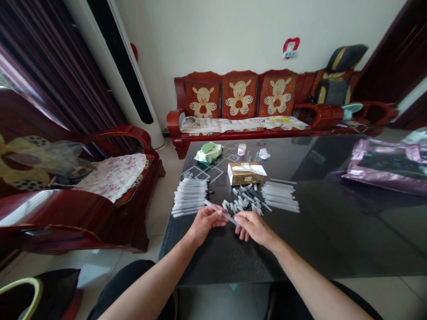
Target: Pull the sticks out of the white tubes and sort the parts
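Note:
A slim whitish pen barrel slants between my hands above the dark table. My left hand pinches it around its middle, and my right hand has its fingers closed at the lower right end. Left of my hands lies a row of whitish pens, side by side. Just beyond my fingers is a loose heap of pen caps and dark refills. On the right, several whitish barrels lie in another row.
The glossy black table also bears a tissue box, a green wipes pack, a small white tub, a crumpled tissue and a purple shiny bag. A wooden sofa stands behind, a wooden armchair at left.

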The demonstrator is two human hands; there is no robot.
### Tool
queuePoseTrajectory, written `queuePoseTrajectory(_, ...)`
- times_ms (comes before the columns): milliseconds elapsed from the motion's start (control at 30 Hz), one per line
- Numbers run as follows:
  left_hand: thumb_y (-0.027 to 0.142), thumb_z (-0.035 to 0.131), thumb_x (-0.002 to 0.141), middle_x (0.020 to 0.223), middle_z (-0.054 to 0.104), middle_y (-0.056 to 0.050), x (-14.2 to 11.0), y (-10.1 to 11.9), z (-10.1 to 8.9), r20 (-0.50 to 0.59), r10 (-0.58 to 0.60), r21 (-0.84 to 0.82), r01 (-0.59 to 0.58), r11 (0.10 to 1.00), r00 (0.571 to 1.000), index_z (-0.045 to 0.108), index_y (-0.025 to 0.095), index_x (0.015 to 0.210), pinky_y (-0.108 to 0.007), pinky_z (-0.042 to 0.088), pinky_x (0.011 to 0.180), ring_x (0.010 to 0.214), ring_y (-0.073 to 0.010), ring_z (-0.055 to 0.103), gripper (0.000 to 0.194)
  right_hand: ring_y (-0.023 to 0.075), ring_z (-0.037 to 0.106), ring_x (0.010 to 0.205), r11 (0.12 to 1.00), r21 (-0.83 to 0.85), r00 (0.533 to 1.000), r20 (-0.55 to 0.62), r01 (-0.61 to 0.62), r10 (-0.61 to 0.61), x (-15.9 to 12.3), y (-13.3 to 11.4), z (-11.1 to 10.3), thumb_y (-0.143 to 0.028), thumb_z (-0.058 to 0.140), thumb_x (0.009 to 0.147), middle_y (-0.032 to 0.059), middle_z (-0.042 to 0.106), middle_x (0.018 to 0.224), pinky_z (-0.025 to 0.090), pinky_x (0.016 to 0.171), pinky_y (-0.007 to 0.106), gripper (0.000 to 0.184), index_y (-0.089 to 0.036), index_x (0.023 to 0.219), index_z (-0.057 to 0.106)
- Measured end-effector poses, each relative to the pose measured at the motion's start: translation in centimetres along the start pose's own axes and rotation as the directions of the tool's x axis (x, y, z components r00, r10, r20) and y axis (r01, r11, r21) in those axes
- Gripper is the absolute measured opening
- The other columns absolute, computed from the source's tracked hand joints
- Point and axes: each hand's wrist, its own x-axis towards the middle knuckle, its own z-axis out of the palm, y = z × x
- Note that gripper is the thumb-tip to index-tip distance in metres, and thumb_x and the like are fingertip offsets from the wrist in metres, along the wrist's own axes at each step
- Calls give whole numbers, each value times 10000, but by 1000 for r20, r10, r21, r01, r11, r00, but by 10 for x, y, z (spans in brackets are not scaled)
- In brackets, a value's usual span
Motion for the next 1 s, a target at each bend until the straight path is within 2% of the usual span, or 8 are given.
queuePoseTrajectory(100, 365, 731, 705, 800, 696, -99, 0, 2, -2, 11, -1, 6, 1, 1000, 1000, 647, 100, 903, -248, 529, 652, 690, -164, 668, 341, 97, 563, 417, 992, 120, 999, 42, -33, 28, 1, 0, 12, -483, 482, 814, 19, 631, 602, 389, 343, 168, 380, -122, 817, 598)
queuePoseTrajectory(233, 375, 708, 727, 844, 688, -98, 3, 12, -11, -59, 65, -15, -66, 998, 996, 632, 111, 989, -256, 536, 661, 710, -160, 666, 379, 88, 554, 404, 978, 194, 997, 46, -71, 64, -2, -1, 2, -481, 530, 791, 14, 632, 597, 388, 344, 164, 387, -110, 861, 616)
queuePoseTrajectory(367, 391, 717, 710, 727, 671, -61, 5, 21, -16, -118, 103, 23, -101, 995, 988, 646, 109, 927, -227, 528, 609, 621, -128, 643, 362, 80, 542, 398, 971, 213, 993, 79, -106, 91, -5, -5, -7, -500, 563, 763, 8, 630, 587, 384, 351, 163, 403, -113, 855, 624)
queuePoseTrajectory(433, 390, 719, 707, 680, 664, -54, 4, 21, -15, -100, 103, 58, -98, 993, 990, 650, 107, 891, -222, 525, 594, 592, -123, 634, 345, 83, 542, 394, 961, 241, 987, 124, -133, 105, -5, -5, -6, -533, 537, 776, 11, 633, 588, 386, 353, 169, 441, -113, 882, 619)
queuePoseTrajectory(533, 391, 705, 723, 711, 681, -74, 2, 18, -9, -23, 93, 105, -90, 990, 995, 649, 111, 894, -243, 532, 612, 624, -143, 648, 334, 85, 525, 367, 951, 255, 972, 201, -175, 125, -5, -5, 0, -569, 463, 811, 11, 629, 562, 362, 335, 168, 493, -114, 932, 608)
queuePoseTrajectory(633, 393, 700, 725, 688, 676, -72, 2, 14, -6, 39, 77, 169, -83, 982, 996, 646, 112, 886, -244, 529, 579, 602, -147, 642, 328, 70, 486, 333, 955, 232, 961, 244, -185, 127, -4, -4, 5, -540, 466, 817, 7, 624, 541, 321, 317, 158, 457, -117, 906, 612)
queuePoseTrajectory(800, 406, 702, 711, 594, 623, -34, 3, 15, -8, 11, 63, 282, -63, 957, 998, 628, 108, 775, -199, 473, 439, 473, -118, 587, 314, 36, 397, 296, 971, 185, 970, 215, -151, 110, -4, -6, 4, -480, 487, 814, -26, 570, 480, 253, 300, 138, 375, -128, 780, 611)
queuePoseTrajectory(1000, 400, 687, 725, 588, 608, -20, 2, 17, -8, -23, 49, 278, -41, 960, 999, 612, 111, 766, -170, 420, 391, 424, -82, 532, 301, 40, 418, 308, 988, 123, 989, 122, -96, 81, -3, -8, 3, -442, 518, 798, -28, 568, 474, 243, 296, 133, 332, -127, 742, 606)
